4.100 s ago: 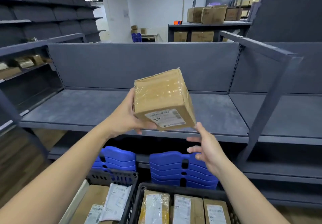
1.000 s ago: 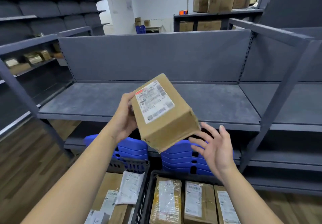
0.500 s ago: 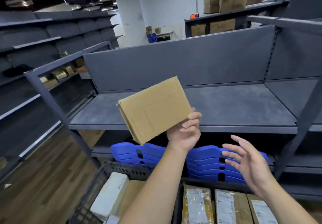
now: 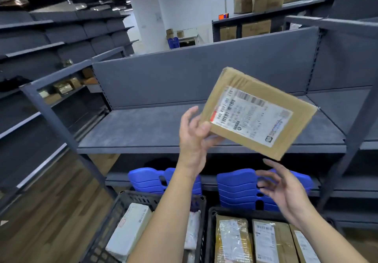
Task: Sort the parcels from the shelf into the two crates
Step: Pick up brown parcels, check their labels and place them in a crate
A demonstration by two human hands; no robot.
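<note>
A flat brown cardboard parcel (image 4: pixel 258 112) with a white shipping label facing me is held up in front of the grey shelf (image 4: pixel 155 131). My left hand (image 4: pixel 195 138) grips its lower left corner, thumb on the front. My right hand (image 4: pixel 286 189) hovers below the parcel, fingers spread, touching nothing. Below are two dark crates: the left crate (image 4: pixel 143 198) holds a white parcel and paper-wrapped ones, the right crate (image 4: pixel 212 213) holds brown parcels with labels.
Blue plastic pieces (image 4: pixel 237 189) stand on the lower shelf behind the crates. A grey upright post (image 4: pixel 356 138) rises at right, another post (image 4: pixel 61 131) at left. More shelving with small parcels (image 4: pixel 67 85) is at left; wooden floor lies lower left.
The left hand has turned the parcel so its label side faces me and moved it to the right. The right hand stays open below it. My view has shifted left.
</note>
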